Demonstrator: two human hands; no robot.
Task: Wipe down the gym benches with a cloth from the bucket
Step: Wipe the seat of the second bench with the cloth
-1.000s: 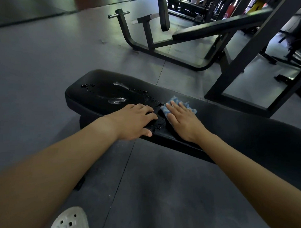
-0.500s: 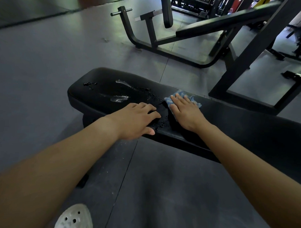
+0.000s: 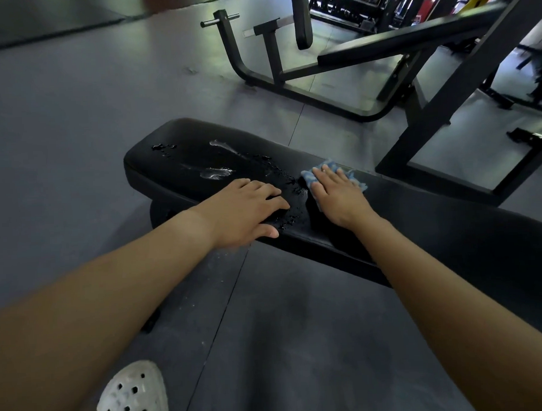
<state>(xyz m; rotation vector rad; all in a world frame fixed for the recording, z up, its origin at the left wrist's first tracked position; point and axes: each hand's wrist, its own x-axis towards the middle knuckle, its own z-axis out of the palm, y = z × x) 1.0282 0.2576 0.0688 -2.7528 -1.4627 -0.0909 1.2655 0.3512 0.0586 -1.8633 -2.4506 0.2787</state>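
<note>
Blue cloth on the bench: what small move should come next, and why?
Probably slide the blue cloth leftward along the bench. The right hand presses it flat, and water smears and drops lie on the pad just left of it, beside the resting left hand, which may need to lift clear.

Right hand (image 3: pixel 337 197) presses a blue cloth (image 3: pixel 330 169) flat on the wet black bench (image 3: pixel 182 165); left hand (image 3: pixel 245 209) rests beside.

head view looks down, close over bench (image 3: pixel 417 218).
</note>
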